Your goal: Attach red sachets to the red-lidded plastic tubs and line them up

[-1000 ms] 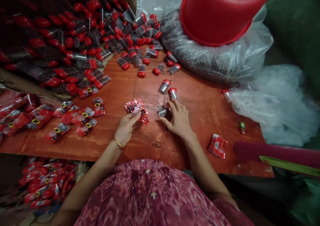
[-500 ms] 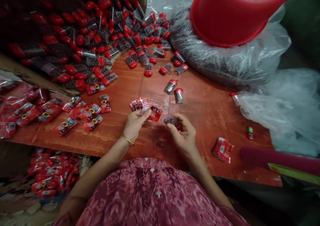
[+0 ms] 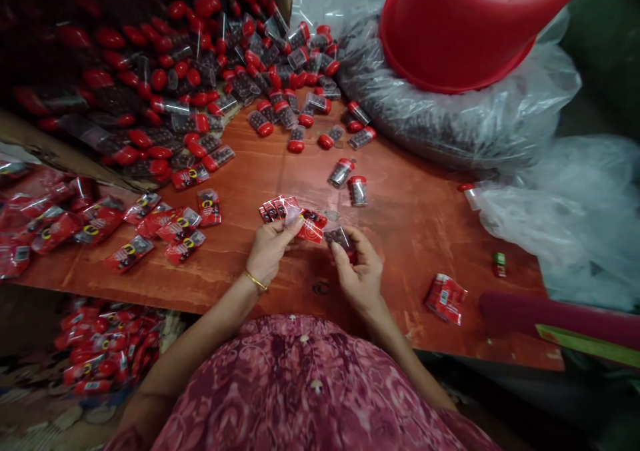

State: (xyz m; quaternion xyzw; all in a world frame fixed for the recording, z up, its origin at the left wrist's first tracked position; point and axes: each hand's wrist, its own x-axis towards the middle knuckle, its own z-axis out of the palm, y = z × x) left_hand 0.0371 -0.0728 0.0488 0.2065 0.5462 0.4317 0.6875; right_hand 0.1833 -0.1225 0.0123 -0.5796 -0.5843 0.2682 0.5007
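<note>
My left hand (image 3: 270,248) pinches a red printed plastic sleeve (image 3: 312,227) between thumb and fingers. Several more small red sleeves (image 3: 274,208) fan out behind those fingers. In my right hand (image 3: 361,268) is a small clear container (image 3: 341,239) with dark contents, its end facing the sleeve and almost touching it. Two similar red-capped containers, one tilted (image 3: 341,173) and one nearer (image 3: 358,191), rest on the table (image 3: 410,238) just beyond my hands.
A box at the left spills a heap of red-capped containers (image 3: 200,84). Filled red packets (image 3: 129,252) lie at the left. A red tub (image 3: 450,38) sits on a plastic bag (image 3: 430,124). Flat red sleeves (image 3: 447,298) and a small green-topped item (image 3: 499,264) lie right.
My right hand has moved left with the container, closer to the sleeve in my left hand. The sleeve has tilted slightly; my left hand stays almost in place.
</note>
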